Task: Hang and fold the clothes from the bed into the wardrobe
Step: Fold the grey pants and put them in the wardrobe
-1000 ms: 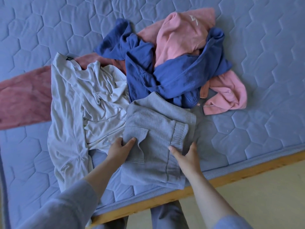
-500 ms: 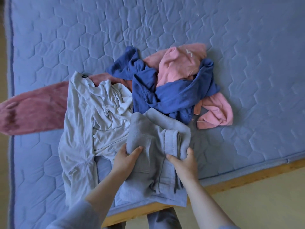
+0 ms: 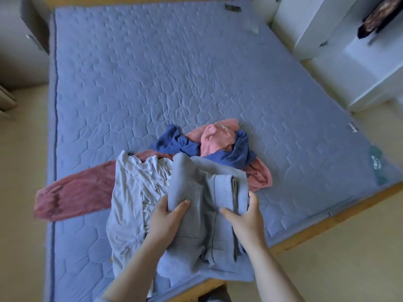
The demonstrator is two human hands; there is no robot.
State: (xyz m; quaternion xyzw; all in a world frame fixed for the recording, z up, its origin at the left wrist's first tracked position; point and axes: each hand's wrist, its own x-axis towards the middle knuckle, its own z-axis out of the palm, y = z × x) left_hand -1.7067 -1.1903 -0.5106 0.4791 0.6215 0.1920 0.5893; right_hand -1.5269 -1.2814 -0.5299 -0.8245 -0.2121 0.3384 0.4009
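A folded grey garment (image 3: 207, 205) is lifted above the near edge of the bed (image 3: 152, 73). My left hand (image 3: 166, 216) grips its left side, thumb on top. My right hand (image 3: 245, 216) grips its right side around the folded layers. Behind it lies a pile: a light grey shirt (image 3: 133, 192) at the left, a dark blue garment (image 3: 235, 153), a pink garment (image 3: 220, 136) and a dusty red piece (image 3: 76, 195) stretched out to the left. A white wardrobe (image 3: 359, 62) stands at the upper right.
The blue quilted mattress has a wooden frame (image 3: 327, 223) along its near edge. A dark item (image 3: 379, 16) hangs in the wardrobe. A grey cabinet (image 3: 24, 40) stands at the upper left. Beige floor (image 3: 349, 269) surrounds the bed.
Both hands have closed on the folded grey garment and raised it off the mattress. The view has pulled back and up, showing the whole bed and the wardrobe.
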